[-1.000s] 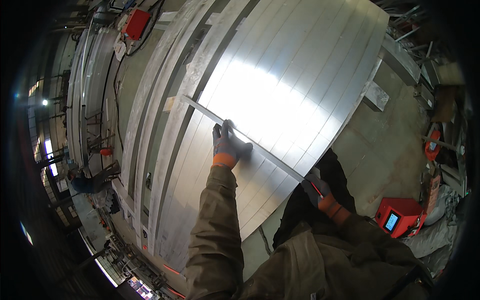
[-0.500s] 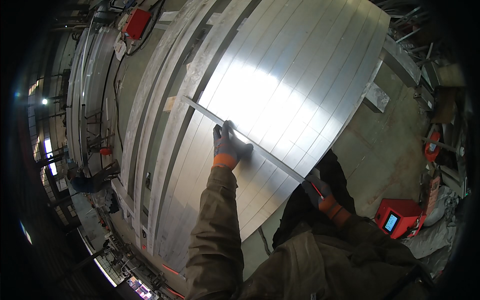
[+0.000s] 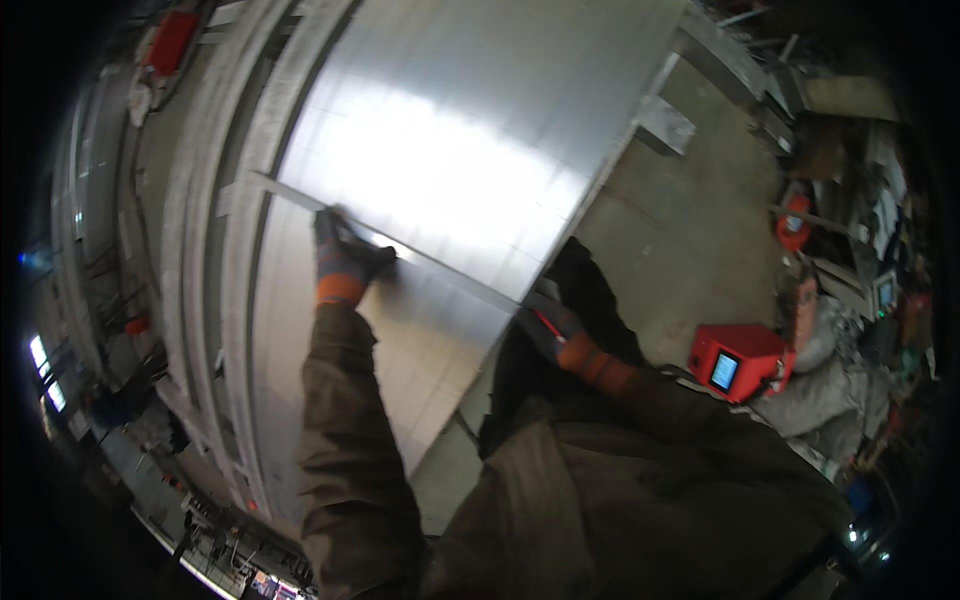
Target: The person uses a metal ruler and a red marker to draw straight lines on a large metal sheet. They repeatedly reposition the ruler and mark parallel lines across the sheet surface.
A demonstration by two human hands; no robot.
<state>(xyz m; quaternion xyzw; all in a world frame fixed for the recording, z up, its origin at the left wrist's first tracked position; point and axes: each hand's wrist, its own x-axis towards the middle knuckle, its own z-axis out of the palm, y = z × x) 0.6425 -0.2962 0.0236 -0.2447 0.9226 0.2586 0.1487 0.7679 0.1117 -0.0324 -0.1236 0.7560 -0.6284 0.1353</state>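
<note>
A long, thin metal straight bar lies slantwise across a wide, shiny surface of metal planks laid side by side. My left hand, in a dark grey glove with an orange cuff, grips the bar left of its middle, thumb and fingers on either side. At the bar's right end, by the surface's edge, my right hand wears a matching glove. Its fingers are closed round a thin red pen-like stick, and some of them are hidden. Whether the right hand also holds the bar I cannot tell.
Long metal beams run along the left side. A red box with a lit screen stands on the floor at right, beside grey wrapped material. A second red box sits far left. Cut metal pieces jut out beyond the right edge.
The whole view has shifted, so the surface, bar and hands appear farther left and the picture is blurred. Both hands stay at the same places along the bar.
</note>
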